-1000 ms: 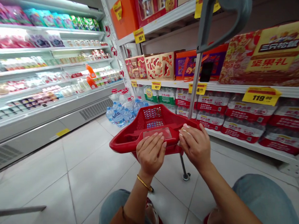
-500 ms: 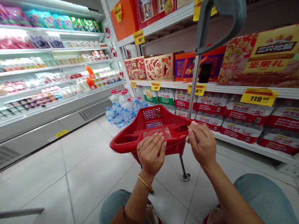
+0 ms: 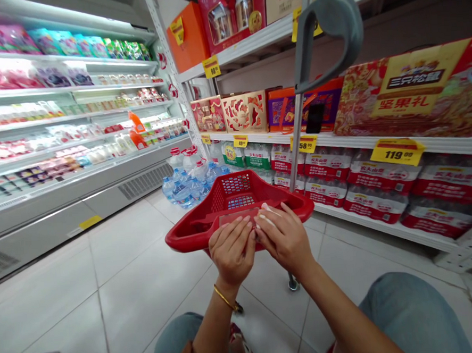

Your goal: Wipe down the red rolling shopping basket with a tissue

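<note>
A small shopping cart with a red plastic basket (image 3: 192, 241) stands in front of my knees. My left hand (image 3: 232, 251) curls over the near rim, which is the cart's handle bar, with a gold bangle on the wrist. My right hand (image 3: 283, 237) lies on the same bar right beside the left one, fingers bent around a white crumpled cloth (image 3: 267, 213) that shows only in part; whether it is cloth or tissue I cannot tell. A grey metal pole with a grey loop (image 3: 331, 37) at its top rises from the cart's right side.
Along the right runs a white shelf (image 3: 325, 139) with gift boxes above and packs of bottled water (image 3: 373, 202) below. Large water bottles (image 3: 185, 193) stand on the floor behind the cart. An open refrigerated display (image 3: 81, 196) fills the left side.
My right hand has slid left along the bar, from the cart's right corner to beside my left hand, with the white cloth in it. My left hand keeps its place on the bar.
</note>
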A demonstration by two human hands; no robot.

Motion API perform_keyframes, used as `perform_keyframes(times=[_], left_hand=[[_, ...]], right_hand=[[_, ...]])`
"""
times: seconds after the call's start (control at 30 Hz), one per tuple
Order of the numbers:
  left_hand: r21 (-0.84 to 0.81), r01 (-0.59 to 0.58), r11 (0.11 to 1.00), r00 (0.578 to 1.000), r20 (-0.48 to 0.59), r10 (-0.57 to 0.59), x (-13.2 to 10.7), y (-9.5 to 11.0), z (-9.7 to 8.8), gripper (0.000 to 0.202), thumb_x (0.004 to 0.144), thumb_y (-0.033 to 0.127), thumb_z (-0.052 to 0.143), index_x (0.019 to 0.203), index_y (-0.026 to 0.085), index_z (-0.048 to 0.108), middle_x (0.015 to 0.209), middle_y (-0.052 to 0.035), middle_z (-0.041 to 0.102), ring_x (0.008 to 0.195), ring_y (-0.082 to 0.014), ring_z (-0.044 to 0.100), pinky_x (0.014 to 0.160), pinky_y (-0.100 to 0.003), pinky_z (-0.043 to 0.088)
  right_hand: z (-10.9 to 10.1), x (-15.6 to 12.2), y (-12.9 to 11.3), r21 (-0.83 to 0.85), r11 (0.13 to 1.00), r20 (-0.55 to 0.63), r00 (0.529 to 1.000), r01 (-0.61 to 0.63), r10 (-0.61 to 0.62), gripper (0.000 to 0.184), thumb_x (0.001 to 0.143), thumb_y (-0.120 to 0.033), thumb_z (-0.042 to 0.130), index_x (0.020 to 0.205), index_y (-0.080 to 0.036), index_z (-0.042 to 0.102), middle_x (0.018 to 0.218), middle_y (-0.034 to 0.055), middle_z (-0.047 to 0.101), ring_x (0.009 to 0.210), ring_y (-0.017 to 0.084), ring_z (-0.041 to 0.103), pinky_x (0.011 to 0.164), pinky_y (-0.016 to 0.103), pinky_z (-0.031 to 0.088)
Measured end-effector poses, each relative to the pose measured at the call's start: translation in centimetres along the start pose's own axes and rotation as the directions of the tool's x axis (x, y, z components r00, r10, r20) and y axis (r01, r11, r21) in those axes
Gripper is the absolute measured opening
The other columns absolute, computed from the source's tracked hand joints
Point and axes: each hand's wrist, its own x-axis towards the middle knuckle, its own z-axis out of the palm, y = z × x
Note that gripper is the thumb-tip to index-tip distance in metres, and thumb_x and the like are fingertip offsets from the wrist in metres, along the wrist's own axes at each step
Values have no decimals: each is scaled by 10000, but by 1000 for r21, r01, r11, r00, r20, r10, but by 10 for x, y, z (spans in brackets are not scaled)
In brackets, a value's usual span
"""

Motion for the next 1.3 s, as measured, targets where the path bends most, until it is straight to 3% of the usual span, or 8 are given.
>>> perform_keyframes(times=[0.23, 0.5, 0.9, 1.17, 1.3], left_hand=[[1, -14, 1000, 1000, 1, 14, 2, -2, -1, 247, 802, 138, 644, 1036, 214, 671, 1006, -43, 746, 936, -199, 697, 858, -351, 474], [1, -17, 1000, 1000, -17, 17, 2, -5, -2, 234, 797, 146, 643, 1017, 217, 679, 1001, -44, 747, 922, -198, 702, 850, -347, 475], [-3, -7, 1000, 998, -70, 6, -1, -21, -7, 182, 793, 134, 603, 943, 204, 679, 939, -49, 756, 888, -207, 705, 846, -367, 470], [-10, 20, 1000, 992, -128, -22, -5, -29, -8, 145, 783, 114, 609, 872, 208, 673, 888, -33, 760, 834, -192, 704, 841, -370, 448], [13, 54, 998, 987, -149, -52, -3, -27, -9, 136, 781, 96, 619, 840, 209, 666, 859, -20, 759, 823, -190, 704, 941, -416, 393]], right_hand=[[-18, -6, 33, -54, 996, -28, 997, -73, 72, 144, 867, -205, 583, 980, -209, 671, 997, 58, 724, 983, 196, 658, 1036, 443, 417], [-26, -12, 67, 84, 993, 12, 997, -82, 81, 148, 884, -221, 544, 947, -210, 678, 959, 65, 719, 959, 195, 666, 945, 410, 497], [-20, -9, 42, 80, 988, -19, 991, -129, 131, 146, 889, -219, 537, 937, -201, 674, 927, 70, 694, 919, 199, 636, 867, 376, 511], [-20, -10, 23, 48, 990, -41, 990, -131, 133, 132, 877, -199, 553, 951, -180, 662, 942, 79, 694, 927, 205, 622, 897, 383, 494], [-21, -11, 15, 32, 990, -59, 988, -140, 142, 133, 880, -206, 551, 954, -187, 660, 941, 79, 693, 936, 207, 625, 901, 386, 491]])
